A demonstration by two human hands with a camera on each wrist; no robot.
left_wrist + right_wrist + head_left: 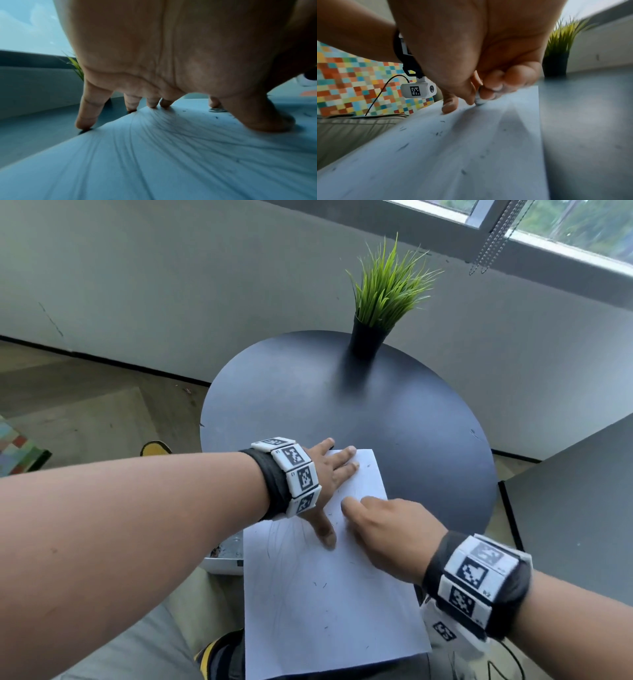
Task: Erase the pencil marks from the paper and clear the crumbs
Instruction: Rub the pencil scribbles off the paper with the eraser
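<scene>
Head view is showing the left hand [329, 474] lying flat, fingers spread, pinning the paper [329, 594] while the right hand [387, 529] is pinching an eraser [479, 100] beneath its fingertips, best rubbing in short strokes away from the pinning hand.

The head camera looks steeply down from above at a round table [342, 405] and a paper [325, 594]. Each wrist camera sits close under its palm, skimming low along the paper [171, 162] toward the fingers [489, 93]. All three views share the paper and a potted plant [383, 302].
</scene>
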